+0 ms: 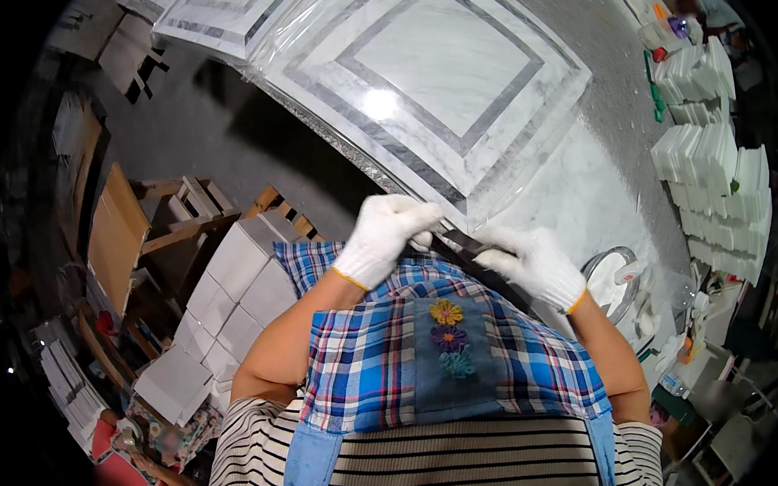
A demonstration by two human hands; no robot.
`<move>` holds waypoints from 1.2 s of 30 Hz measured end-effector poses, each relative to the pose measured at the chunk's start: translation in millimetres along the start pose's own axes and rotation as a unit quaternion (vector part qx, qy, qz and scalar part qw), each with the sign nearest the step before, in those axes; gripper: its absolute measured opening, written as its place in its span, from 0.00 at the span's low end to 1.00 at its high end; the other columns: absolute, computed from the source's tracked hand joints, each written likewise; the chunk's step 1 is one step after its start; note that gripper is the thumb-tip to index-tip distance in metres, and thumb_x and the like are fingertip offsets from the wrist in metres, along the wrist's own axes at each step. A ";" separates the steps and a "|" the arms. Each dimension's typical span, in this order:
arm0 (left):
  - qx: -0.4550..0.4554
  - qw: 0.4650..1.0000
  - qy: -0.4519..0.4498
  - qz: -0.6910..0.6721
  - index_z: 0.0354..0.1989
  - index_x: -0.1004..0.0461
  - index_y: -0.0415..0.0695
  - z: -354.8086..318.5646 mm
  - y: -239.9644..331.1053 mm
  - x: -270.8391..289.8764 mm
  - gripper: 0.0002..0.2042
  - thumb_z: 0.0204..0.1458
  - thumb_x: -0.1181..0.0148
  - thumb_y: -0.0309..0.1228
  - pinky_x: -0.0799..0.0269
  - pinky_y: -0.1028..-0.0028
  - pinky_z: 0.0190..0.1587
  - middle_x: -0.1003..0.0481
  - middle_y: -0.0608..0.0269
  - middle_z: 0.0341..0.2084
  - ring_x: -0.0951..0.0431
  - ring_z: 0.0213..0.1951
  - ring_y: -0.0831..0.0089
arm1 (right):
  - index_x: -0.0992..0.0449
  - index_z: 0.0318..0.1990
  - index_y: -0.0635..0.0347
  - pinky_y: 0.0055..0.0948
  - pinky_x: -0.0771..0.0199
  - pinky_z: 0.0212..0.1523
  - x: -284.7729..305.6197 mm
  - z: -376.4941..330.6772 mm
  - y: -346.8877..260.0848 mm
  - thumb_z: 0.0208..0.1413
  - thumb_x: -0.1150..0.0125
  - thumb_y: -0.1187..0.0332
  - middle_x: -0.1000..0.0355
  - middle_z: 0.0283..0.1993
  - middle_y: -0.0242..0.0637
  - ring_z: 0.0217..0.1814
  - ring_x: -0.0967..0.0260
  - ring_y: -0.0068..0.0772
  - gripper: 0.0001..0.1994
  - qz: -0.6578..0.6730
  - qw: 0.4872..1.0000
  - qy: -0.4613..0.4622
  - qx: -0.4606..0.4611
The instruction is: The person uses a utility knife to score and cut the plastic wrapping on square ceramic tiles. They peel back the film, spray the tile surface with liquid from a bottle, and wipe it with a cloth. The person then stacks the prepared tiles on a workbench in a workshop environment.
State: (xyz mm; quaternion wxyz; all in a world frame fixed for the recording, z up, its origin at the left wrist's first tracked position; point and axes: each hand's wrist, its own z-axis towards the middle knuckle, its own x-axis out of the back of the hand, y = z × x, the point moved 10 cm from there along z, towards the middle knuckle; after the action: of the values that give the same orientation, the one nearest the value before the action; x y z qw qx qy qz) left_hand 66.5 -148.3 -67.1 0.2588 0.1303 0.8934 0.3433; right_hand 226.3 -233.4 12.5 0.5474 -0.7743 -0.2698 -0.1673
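Both my hands wear white knit gloves with yellow cuffs and meet at the near corner of a marble panel. My left hand (391,238) is closed in a pinch; what lies between its fingertips is too small to make out. My right hand (535,266) is closed around a dark, flat, narrow strip (464,241), whose end points toward the left fingertips. Whether the strip is a blade or a piece of stone I cannot tell. Just beyond my hands lies the white marble panel (437,60) with grey inlaid square bands, partly under clear plastic film.
A second banded panel (219,19) lies at the far left. A round container (611,284) with white contents stands right of my right hand. Stacked white tiles (711,178) line the right. Pale boxes (233,286) and wooden crates (116,240) stand left. Another person (141,467) is at lower left.
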 end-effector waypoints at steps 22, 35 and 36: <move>-0.072 0.953 0.089 0.281 0.20 0.21 0.37 23.6 -12.7 14.0 0.22 0.60 0.33 0.43 0.38 0.74 0.22 0.28 0.69 0.13 0.35 0.18 0.83 | 0.14 0.54 0.33 0.40 0.26 0.35 33.7 68.1 32.8 0.61 0.34 0.61 0.23 0.34 0.37 0.33 0.25 0.45 0.14 -0.226 0.950 -0.066 0.203; -0.027 0.952 0.098 0.288 0.20 0.19 0.38 23.4 -13.1 16.6 0.20 0.57 0.30 0.42 0.37 0.75 0.23 0.24 0.68 0.15 0.32 0.18 0.82 | 0.14 0.54 0.32 0.40 0.27 0.33 36.4 70.8 38.5 0.61 0.33 0.59 0.24 0.32 0.36 0.32 0.25 0.44 0.14 -0.188 0.956 -0.086 0.208; -0.022 0.953 0.093 0.288 0.20 0.19 0.38 24.0 -12.6 16.2 0.20 0.57 0.30 0.42 0.36 0.75 0.23 0.24 0.67 0.15 0.32 0.18 0.82 | 0.14 0.54 0.32 0.40 0.26 0.33 37.5 70.1 36.2 0.61 0.33 0.59 0.24 0.32 0.36 0.32 0.25 0.44 0.15 -0.182 0.956 -0.080 0.217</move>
State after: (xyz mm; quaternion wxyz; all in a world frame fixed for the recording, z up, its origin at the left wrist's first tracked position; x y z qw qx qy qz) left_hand 65.6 -137.7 -96.9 0.0672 0.3438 0.8305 0.4331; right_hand 275.4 -168.1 -18.3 0.6392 -0.5857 -0.4787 -0.1386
